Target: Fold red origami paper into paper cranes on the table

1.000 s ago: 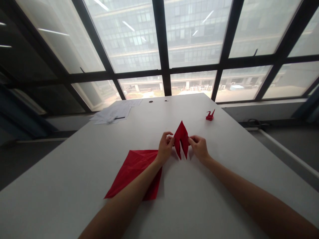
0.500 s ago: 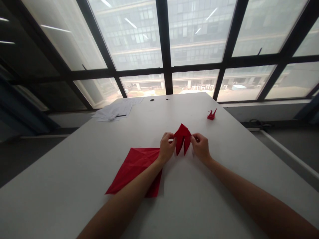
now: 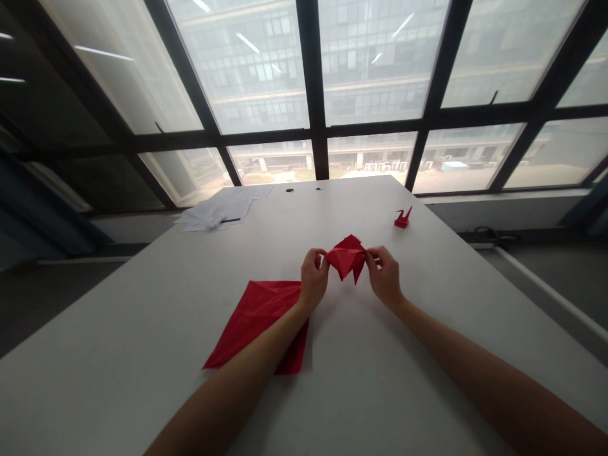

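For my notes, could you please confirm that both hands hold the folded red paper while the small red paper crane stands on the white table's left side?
Not quite: the head view shows the crane on the right side of the table; the left hand and right hand hold the folded paper.

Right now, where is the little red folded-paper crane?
In the head camera's view, the little red folded-paper crane sits right of centre on the smooth white table, near its right edge, farther away than the person's bare right hand.
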Tool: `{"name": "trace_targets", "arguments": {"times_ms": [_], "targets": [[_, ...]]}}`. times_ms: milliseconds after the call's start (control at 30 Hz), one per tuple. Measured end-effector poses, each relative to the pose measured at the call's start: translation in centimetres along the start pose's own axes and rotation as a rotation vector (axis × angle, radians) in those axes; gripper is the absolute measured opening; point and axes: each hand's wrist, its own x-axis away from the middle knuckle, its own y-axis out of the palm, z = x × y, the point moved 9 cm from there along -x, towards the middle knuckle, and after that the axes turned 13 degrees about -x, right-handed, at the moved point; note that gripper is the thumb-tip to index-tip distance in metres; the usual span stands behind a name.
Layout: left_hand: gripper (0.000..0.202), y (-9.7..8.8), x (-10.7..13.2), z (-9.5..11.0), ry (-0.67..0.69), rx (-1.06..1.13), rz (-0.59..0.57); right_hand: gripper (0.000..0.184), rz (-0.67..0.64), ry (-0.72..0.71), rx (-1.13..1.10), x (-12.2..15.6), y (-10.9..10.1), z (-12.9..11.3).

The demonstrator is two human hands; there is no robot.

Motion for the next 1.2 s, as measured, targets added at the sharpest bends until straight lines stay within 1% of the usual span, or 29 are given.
{"name": "trace_targets", "arguments": {"times_ms": [100, 200, 267, 367, 433, 533, 567, 633, 700, 767, 900, 967, 1033, 1100, 1200], "targets": [[0.029, 1.0, -0.1, -1.0, -0.069, 0.097, -0.098, 0.022, -0.02, -0.089, 0.038, 0.2, 0.0, -0.9], [0.041, 1.9, -0.3, -1.9, -0.131, 0.211, -0.167, 0.022, -0.035, -0.07, 0.067, 0.5, 0.0, -0.5], [0.044, 2.5, -0.4, -2.6, -0.202, 0.344, -0.209, 0.022, -0.1, -0.07, 0.072, 0.6, 0.5, -0.4], [0.047, 3.1, -0.3, -3.5, -0.347, 0.54, -0.264, 0.023, -0.248, -0.118, 0.045, 0.9, 1.7, -0.8], [0.045, 3.1, -0.4, -3.8, -0.394, 0.584, -0.259, 0.026, -0.275, -0.108, 0.003, 0.7, 2.0, -0.7], [0.04, 2.8, -0.4, -3.7, -0.392, 0.6, -0.247, 0.026, -0.196, -0.019, -0.1, 0.2, 1.5, 0.2], [0.04, 2.9, -0.3, -3.6, -0.386, 0.598, -0.25, 0.029, -0.177, 0.015, -0.143, 0.0, 1.4, 0.6], [0.041, 3.1, -0.1, -3.4, -0.377, 0.59, -0.272, 0.033, -0.172, 0.083, -0.235, -0.1, 1.5, 1.2], [0.044, 3.3, 0.2, -3.2, -0.368, 0.58, -0.297, 0.029, -0.161, 0.162, -0.318, -0.2, 1.6, 1.9], [0.048, 3.4, 0.2, -3.0, -0.352, 0.576, -0.3, 0.027, -0.119, 0.219, -0.377, -0.3, 1.3, 2.6], [0.057, 2.9, -0.1, -2.9, -0.3, 0.584, -0.241, 0.028, 0.048, 0.253, -0.446, -0.5, -0.1, 4.1], [0.058, 2.7, -0.2, -2.9, -0.287, 0.578, -0.225, 0.027, 0.112, 0.278, -0.482, -0.5, -0.5, 4.9], [0.055, 2.5, -0.2, -3.0, -0.278, 0.567, -0.209, 0.026, 0.134, 0.296, -0.505, -0.4, -0.6, 5.4], [0.051, 2.4, -0.3, -3.0, -0.273, 0.559, -0.198, 0.025, 0.139, 0.298, -0.51, -0.5, -0.6, 5.4], [0.053, 2.5, -0.3, -3.1, -0.288, 0.567, -0.197, 0.027, 0.127, 0.329, -0.559, -0.5, -0.4, 5.1]]}}
